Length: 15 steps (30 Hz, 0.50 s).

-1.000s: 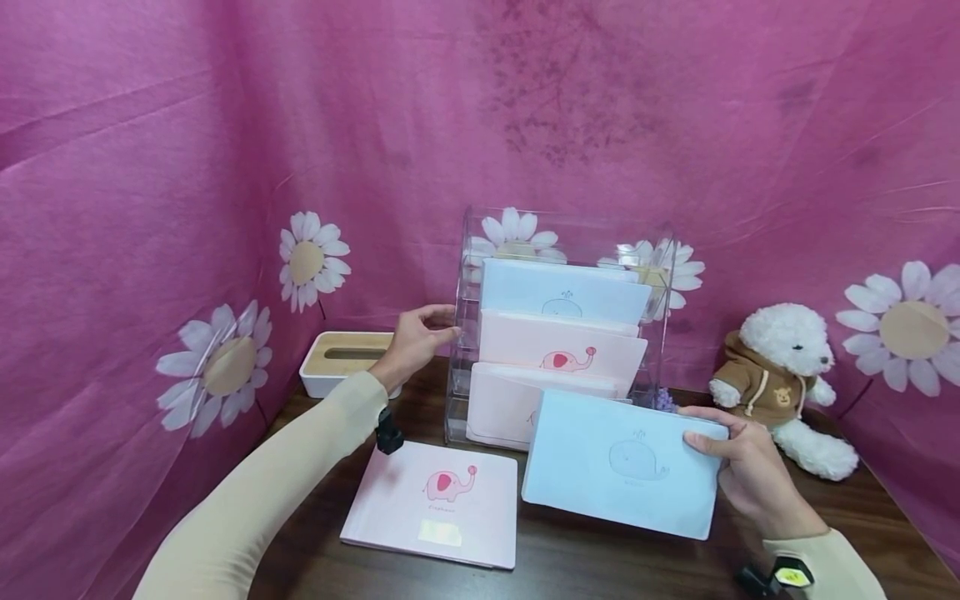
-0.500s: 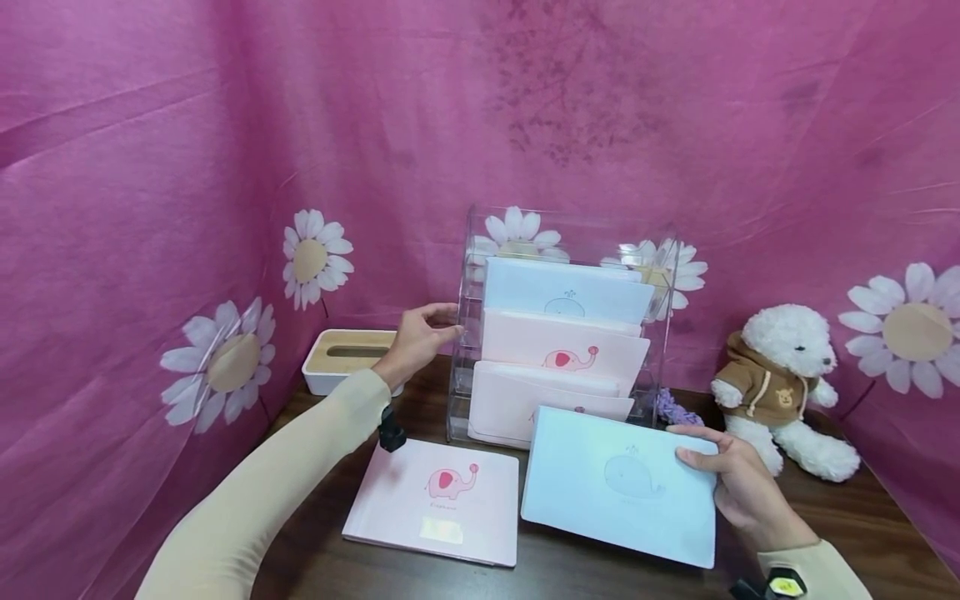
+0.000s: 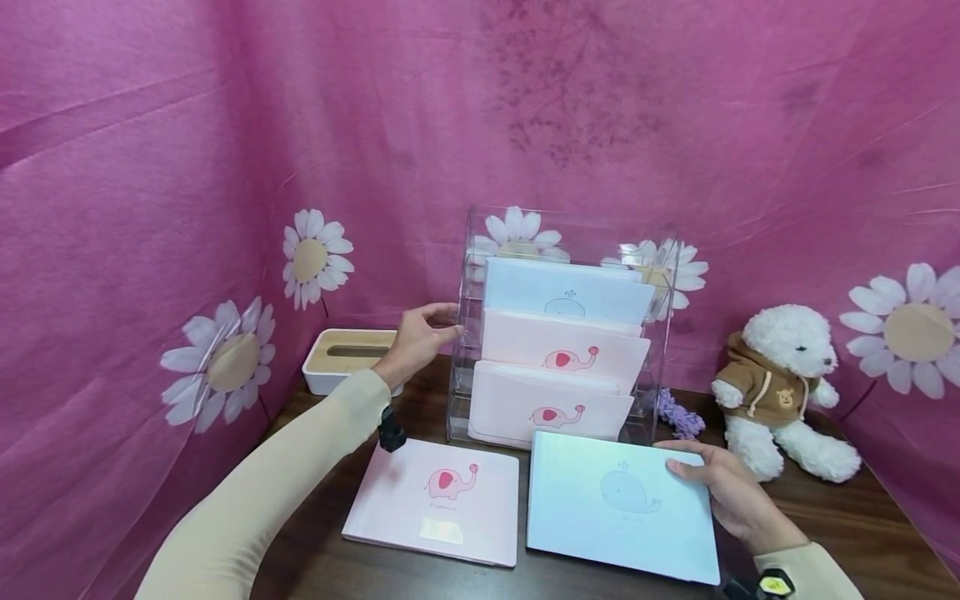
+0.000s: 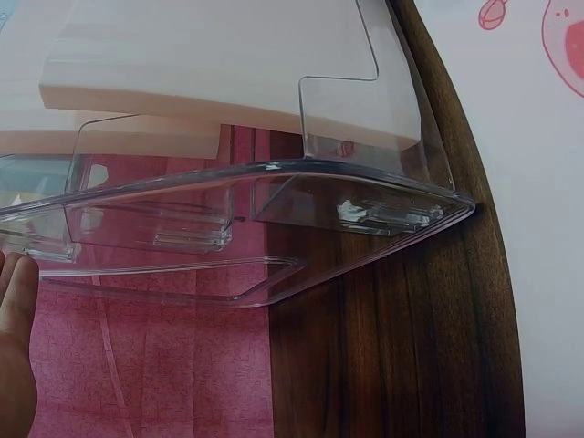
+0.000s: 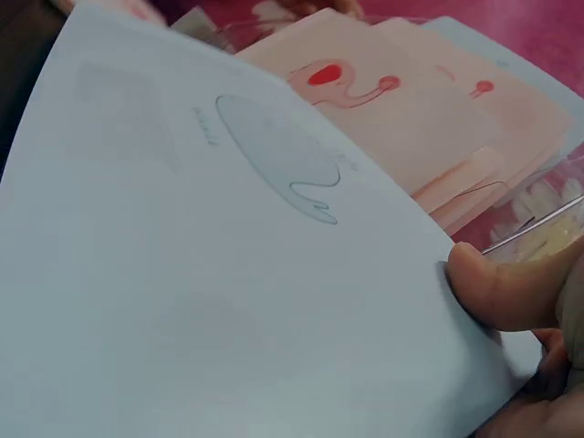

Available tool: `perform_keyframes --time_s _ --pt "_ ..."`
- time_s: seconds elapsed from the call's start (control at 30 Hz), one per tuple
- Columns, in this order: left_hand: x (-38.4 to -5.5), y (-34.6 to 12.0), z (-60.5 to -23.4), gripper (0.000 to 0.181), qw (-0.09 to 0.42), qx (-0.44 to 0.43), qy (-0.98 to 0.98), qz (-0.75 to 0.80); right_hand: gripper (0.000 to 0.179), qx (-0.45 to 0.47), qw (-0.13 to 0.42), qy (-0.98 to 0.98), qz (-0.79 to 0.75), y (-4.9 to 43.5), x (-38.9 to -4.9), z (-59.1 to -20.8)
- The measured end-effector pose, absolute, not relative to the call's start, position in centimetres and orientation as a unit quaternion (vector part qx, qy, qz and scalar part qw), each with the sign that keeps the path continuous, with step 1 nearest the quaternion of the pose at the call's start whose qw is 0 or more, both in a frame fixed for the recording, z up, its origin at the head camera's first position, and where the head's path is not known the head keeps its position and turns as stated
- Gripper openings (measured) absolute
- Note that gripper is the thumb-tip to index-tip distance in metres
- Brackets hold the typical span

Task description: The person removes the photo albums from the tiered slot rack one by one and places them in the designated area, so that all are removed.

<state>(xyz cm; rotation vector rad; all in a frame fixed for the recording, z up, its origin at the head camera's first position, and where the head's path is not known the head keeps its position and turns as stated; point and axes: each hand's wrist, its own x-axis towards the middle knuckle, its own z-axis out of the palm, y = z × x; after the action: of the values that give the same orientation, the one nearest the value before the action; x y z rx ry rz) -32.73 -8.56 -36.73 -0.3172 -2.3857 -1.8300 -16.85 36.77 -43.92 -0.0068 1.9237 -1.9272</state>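
Observation:
In the head view my right hand [image 3: 738,492] pinches the upper right corner of a light blue notebook [image 3: 585,517] with a whale drawing. The thumb lies on its cover, and the notebook slants low over the front of the table. My left hand [image 3: 416,342] has its fingertips at the left side panel of a clear acrylic file rack [image 3: 459,400]; the left wrist view shows straight fingers [image 4: 18,301] at that panel. Upright in the rack stand a pink elephant notebook [image 3: 510,408], another pink one [image 3: 517,337] behind it, and a blue one [image 3: 525,283] at the back.
Another pink elephant notebook [image 3: 397,500] lies flat on the dark wooden table [image 3: 847,542], left of the blue one. A white tissue box [image 3: 322,382] with a wooden lid stands back left. Purple flowers [image 3: 678,414] and a white plush bear [image 3: 783,367] are at the right. Pink cloth hangs behind.
My right hand has brought the blue notebook down and toward me, away from the rack's front, uncovering the front pink notebook's elephant. My left hand stays at the rack.

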Motion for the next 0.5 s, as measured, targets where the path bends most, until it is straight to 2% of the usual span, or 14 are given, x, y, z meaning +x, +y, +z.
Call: perform_keyframes --time_s 0.5 --pt "-32.6 -8.4 -36.6 0.042 0.060 -0.103 -0.783 -0.611 0.049 0.032 0.202 0.727 -0.655 35.4 -16.1 -46.3"
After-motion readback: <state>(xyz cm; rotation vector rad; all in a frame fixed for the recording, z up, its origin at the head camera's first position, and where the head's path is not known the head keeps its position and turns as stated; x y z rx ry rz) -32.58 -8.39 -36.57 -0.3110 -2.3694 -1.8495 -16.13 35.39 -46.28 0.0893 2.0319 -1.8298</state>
